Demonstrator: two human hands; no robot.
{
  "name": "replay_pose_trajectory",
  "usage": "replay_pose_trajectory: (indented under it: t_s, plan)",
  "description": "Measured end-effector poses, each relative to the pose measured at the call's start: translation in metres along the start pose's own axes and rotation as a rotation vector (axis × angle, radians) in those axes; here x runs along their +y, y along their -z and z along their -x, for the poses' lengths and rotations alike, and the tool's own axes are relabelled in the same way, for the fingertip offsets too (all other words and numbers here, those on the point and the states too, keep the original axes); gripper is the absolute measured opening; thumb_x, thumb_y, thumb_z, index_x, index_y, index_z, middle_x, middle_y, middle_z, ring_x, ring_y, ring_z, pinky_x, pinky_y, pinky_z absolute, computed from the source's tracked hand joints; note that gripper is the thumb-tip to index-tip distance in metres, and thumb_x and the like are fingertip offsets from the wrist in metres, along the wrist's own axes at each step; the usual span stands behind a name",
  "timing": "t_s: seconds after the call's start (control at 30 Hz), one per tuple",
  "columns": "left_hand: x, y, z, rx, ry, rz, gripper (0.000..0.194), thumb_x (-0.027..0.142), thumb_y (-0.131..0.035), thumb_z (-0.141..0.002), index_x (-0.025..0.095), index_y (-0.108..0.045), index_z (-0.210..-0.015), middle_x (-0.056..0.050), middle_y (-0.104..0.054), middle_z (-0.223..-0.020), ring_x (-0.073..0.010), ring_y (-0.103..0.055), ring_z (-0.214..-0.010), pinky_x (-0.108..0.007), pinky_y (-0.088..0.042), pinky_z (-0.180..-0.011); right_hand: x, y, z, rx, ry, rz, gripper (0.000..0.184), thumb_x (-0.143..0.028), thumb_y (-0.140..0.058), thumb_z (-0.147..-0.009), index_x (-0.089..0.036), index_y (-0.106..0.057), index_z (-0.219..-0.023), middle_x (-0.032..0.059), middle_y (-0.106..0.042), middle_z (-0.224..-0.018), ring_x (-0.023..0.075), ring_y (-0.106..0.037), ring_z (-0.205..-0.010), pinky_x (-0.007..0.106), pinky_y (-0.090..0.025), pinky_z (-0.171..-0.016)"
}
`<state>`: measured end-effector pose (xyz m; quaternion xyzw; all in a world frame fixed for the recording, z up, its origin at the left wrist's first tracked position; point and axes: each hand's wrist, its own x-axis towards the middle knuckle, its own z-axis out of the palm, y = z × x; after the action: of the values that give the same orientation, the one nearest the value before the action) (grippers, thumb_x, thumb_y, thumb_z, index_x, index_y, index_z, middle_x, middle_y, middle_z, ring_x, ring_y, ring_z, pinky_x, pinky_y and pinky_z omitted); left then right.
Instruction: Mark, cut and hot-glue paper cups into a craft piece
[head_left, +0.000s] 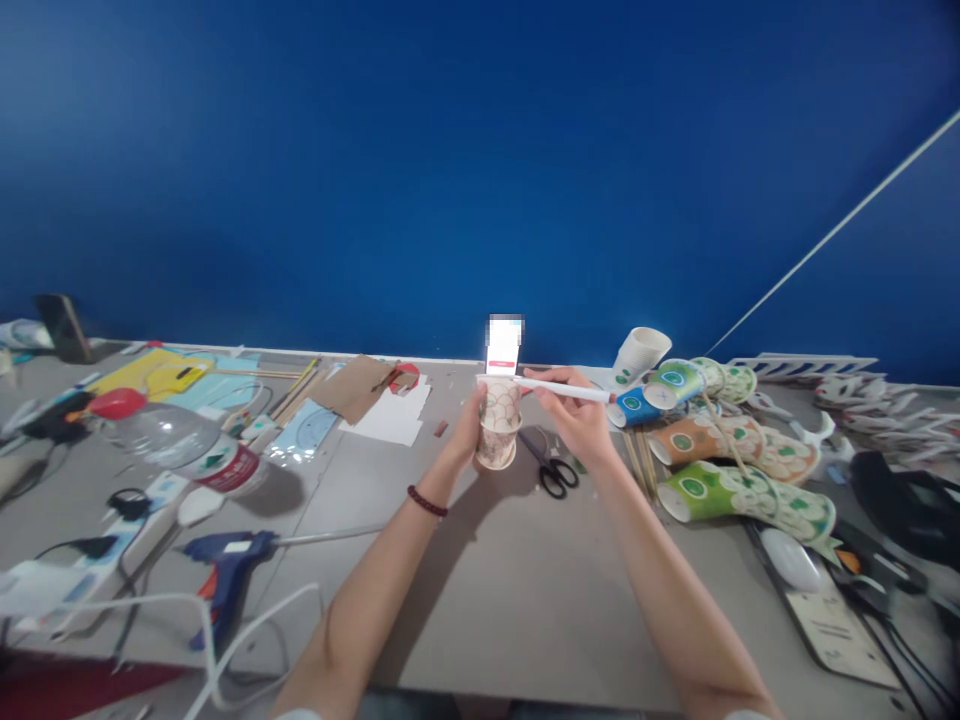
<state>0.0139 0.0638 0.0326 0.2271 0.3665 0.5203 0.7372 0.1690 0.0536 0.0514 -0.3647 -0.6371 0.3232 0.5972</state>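
Observation:
My left hand [468, 428] is wrapped round the side of a pair of joined paper cups [500, 405], held upright over the table. Curved, scale-like lines are drawn on the upper cup; the lower one carries a fainter print. In my right hand [579, 418] is a white marker pen [574, 390], gripped between thumb and fingers and pointing left across the cups' upper part. Whether its tip touches the paper I cannot tell. Right behind the cups stands a lit phone [502, 348]. Black-handled scissors [555, 477] lie between my forearms.
Several decorated cup chains [739, 495] and a white paper cup [641, 352] sit at right. To the left are a blue glue gun [232, 560], a large plastic bottle [176, 440], a power strip [124, 560] and torn cardboard [360, 388]. A blue wall [450, 180] rises behind.

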Motion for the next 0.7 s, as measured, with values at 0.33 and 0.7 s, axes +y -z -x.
replay_pose_trajectory:
  t_s: [0.33,0.7]
  plan:
    - [0.003,-0.015,0.001,0.037,-0.187,-0.082,0.046,0.038,-0.036,-0.1,0.016,-0.077,-0.095,-0.008,-0.078,-0.098,-0.0217,-0.07,-0.103,-0.03,-0.05,-0.097,-0.003,0.005,0.001,0.022,0.019,0.137,0.011,-0.03,-0.066,-0.087,-0.024,-0.066,-0.096,0.0076,-0.072,-0.106,0.0244,-0.068,-0.105,0.044,-0.053,-0.095]
    - [0.002,-0.016,0.003,0.063,-0.191,-0.117,0.046,0.038,-0.037,-0.099,0.016,-0.077,-0.093,-0.009,-0.077,-0.102,-0.023,-0.07,-0.105,-0.03,-0.049,-0.098,-0.006,-0.001,0.002,0.021,0.053,0.224,0.009,-0.025,-0.064,-0.086,-0.023,-0.068,-0.094,0.007,-0.074,-0.101,0.0241,-0.069,-0.101,0.042,-0.054,-0.092]
